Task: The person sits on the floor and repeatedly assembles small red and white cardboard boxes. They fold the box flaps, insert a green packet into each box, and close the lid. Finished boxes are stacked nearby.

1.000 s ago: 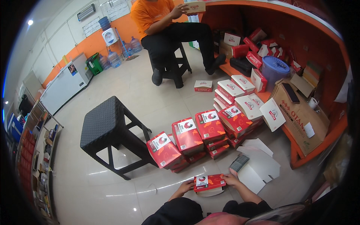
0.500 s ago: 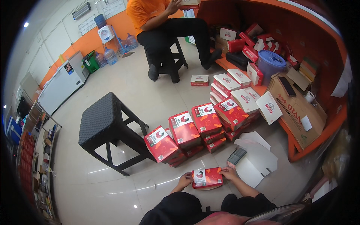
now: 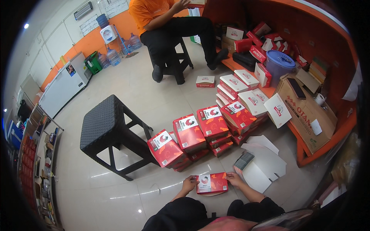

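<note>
Low in front of me is a red food box (image 3: 212,183) with orange patches and a white label on its left part. My left hand (image 3: 189,184) grips its left end, fingers closed on the edge. At the opposite end my right hand (image 3: 233,179) holds the upper right corner. Right of that hand lies an unfolded white cardboard sheet (image 3: 268,165), with a small stack of dark printed cards (image 3: 243,161) on it. Beyond the box, rows of stacked red boxes (image 3: 189,131) stand on the floor, and white-topped boxes (image 3: 252,100) adjoin them.
A black plastic stool (image 3: 101,125) stands left of the stacks. Another person (image 3: 154,17) in orange sits on a stool at the back, holding a box. At right, an orange shelf (image 3: 308,148) carries a brown carton (image 3: 304,111), a blue bucket (image 3: 278,67) and loose boxes.
Both hands still hold the red box, which has shifted very slightly left. Everything else looks the same.
</note>
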`<state>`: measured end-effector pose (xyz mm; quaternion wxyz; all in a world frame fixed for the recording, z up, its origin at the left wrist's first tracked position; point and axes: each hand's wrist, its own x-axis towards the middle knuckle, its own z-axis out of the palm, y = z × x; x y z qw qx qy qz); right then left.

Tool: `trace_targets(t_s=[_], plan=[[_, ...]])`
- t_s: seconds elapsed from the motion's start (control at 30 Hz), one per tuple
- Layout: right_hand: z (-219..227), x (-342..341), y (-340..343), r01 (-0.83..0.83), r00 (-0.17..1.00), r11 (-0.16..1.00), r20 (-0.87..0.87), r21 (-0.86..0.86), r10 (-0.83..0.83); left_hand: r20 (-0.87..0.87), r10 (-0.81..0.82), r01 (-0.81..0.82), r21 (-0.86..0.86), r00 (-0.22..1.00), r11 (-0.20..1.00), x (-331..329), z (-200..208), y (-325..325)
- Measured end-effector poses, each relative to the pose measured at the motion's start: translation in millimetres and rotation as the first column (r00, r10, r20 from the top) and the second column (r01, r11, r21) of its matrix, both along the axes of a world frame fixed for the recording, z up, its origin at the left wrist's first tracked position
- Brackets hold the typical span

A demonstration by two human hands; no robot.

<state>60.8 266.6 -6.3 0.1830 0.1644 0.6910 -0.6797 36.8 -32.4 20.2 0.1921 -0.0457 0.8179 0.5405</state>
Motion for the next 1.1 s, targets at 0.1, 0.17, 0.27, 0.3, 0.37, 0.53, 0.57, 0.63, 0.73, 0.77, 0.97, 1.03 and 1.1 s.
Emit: trace_targets(t_s=[0.1, 0.17, 0.27, 0.3, 0.37, 0.53, 0.57, 0.63, 0.73, 0.77, 0.97, 1.03, 1.1], plan=[[-12.9, 8.0, 6.9, -0.013, 0.990, 0.989, -0.137, 0.150, 0.034, 0.042, 0.045, -0.049, 0.101, 0.998, 0.994, 5.2, -1.9, 7.8], [-14.6, 11.6, 0.9, 0.029, 0.986, 0.980, -0.167, 0.195, 0.004, 0.164, 0.069, -0.100, 0.194, 0.984, 0.976, 8.2, -5.4, 7.3], [-7.1, 11.1, -4.7, -0.018, 0.997, 0.991, 0.076, 0.130, 0.008, 0.274, -0.064, -0.066, 0.440, 0.959, 0.895, 17.4, -4.9, 11.5], [-2.6, 15.1, -6.9, -0.025, 0.992, 1.000, 0.124, 0.007, 0.024, 0.138, -0.150, 0.112, 0.251, 0.979, 0.962, 22.7, -2.8, 9.8], [26.4, 26.7, -21.1, -0.024, 0.974, 0.968, 0.210, -0.250, 0.079, -0.131, -0.101, 0.137, 0.306, 0.986, 0.942, 35.9, -9.1, -10.9], [53.1, 36.9, -11.3, -0.207, 0.922, 0.976, -0.321, 0.067, 0.218, 0.294, 0.114, -0.240, 0.438, 0.949, 0.866, 28.7, 26.6, -93.4], [72.6, 33.2, -12.2, -0.096, 0.854, 0.958, -0.472, 0.271, 0.219, 0.257, 0.194, -0.285, 0.389, 0.947, 0.876, 27.1, 25.1, -123.6], [106.4, 19.0, -1.9, 0.271, 0.664, 0.792, -0.702, 0.546, 0.257, 0.167, 0.388, -0.422, 0.307, 0.906, 0.853, 20.8, 17.9, -162.1], [127.3, 5.1, 18.4, 0.575, 0.691, 0.518, -0.715, 0.633, 0.107, -0.047, 0.730, -0.707, 0.214, 0.682, 0.674, 2.4, -0.2, -202.6], [117.2, -0.6, 24.5, 0.506, 0.760, 0.592, -0.649, 0.627, 0.039, -0.136, 0.812, -0.787, 0.202, 0.567, 0.583, -2.8, -5.6, -214.5], [31.9, 4.4, 85.6, 0.420, 0.905, 0.890, -0.016, 0.178, -0.424, -0.361, 0.695, -0.773, -0.140, 0.622, 0.619, -31.6, -20.7, -143.7], [41.2, 8.4, 86.4, 0.374, 0.926, 0.922, 0.012, 0.097, -0.377, -0.405, 0.643, -0.757, -0.264, 0.649, 0.598, -25.9, -12.9, -127.5], [42.1, 6.6, 88.1, 0.294, 0.955, 0.954, 0.035, 0.056, -0.296, -0.385, 0.611, -0.719, -0.285, 0.692, 0.634, -24.9, -10.1, -128.4]])
